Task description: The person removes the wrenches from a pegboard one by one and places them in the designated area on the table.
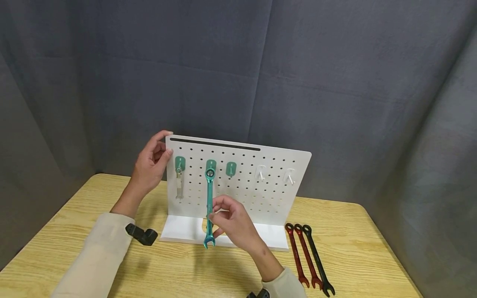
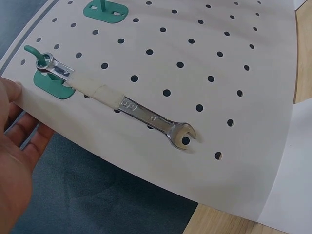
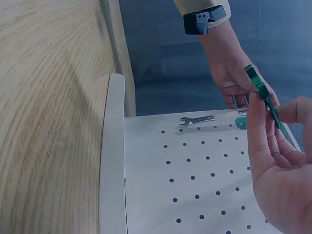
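A white pegboard (image 1: 238, 194) stands on the table, and my left hand (image 1: 150, 163) grips its upper left edge, thumb in front and fingers behind. My right hand (image 1: 234, 221) pinches a teal green combination wrench (image 1: 210, 194) by its shaft, ring end up and open end down. In the head view that ring overlaps the second green hook (image 1: 211, 163). A silver wrench (image 2: 146, 114) with tape round its shaft hangs by its ring from the leftmost green hook (image 2: 53, 85). In the right wrist view, the green wrench (image 3: 268, 97) lies between thumb and fingers, partly hidden.
Further right on the board are a third green hook (image 1: 231, 169) and two white hooks (image 1: 261, 173). Two red wrenches (image 1: 307, 256) and a black wrench (image 1: 316, 258) lie side by side on the wooden table (image 1: 357, 248). A grey curtain (image 1: 335, 103) hangs behind.
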Available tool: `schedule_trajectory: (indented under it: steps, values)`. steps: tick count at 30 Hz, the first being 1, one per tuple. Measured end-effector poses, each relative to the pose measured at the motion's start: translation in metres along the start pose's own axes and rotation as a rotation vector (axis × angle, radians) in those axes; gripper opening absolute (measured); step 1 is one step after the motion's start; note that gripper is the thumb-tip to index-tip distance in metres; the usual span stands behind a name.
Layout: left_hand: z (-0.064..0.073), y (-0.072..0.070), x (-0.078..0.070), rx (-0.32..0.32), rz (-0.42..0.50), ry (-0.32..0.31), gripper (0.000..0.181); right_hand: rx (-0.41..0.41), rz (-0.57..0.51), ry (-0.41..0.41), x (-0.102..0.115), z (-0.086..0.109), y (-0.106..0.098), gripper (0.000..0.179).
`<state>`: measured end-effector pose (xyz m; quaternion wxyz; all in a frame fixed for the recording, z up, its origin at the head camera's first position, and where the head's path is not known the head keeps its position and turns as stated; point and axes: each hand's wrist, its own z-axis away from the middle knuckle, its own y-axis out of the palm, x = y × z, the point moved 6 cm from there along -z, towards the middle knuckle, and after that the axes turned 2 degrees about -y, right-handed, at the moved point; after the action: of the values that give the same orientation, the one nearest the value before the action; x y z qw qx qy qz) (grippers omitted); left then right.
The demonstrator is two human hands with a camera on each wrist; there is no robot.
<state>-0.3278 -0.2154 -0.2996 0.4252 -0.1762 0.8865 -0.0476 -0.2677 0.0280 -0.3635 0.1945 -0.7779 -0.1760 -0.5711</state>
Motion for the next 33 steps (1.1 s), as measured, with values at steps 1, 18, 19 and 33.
schedule_trajectory:
  steps: [1, 18, 19, 33]
  values:
    - [0.0, 0.0, 0.0, 0.0, 0.001, -0.001, 0.047, -0.001, -0.003, 0.0, 0.001, 0.001, 0.0, 0.016]
    - [0.0, 0.001, -0.002, 0.002, 0.0, 0.014, 0.048, -0.005, -0.008, -0.002, 0.002, 0.005, -0.003, 0.018]
    - [0.0, 0.001, -0.001, 0.001, -0.005, 0.01, 0.048, -0.004, -0.01, -0.001, 0.002, 0.005, -0.003, 0.018]
    - [0.003, 0.001, -0.016, -0.01, -0.016, 0.017, 0.045, 0.0, 0.046, 0.005, 0.009, 0.017, -0.011, 0.017]
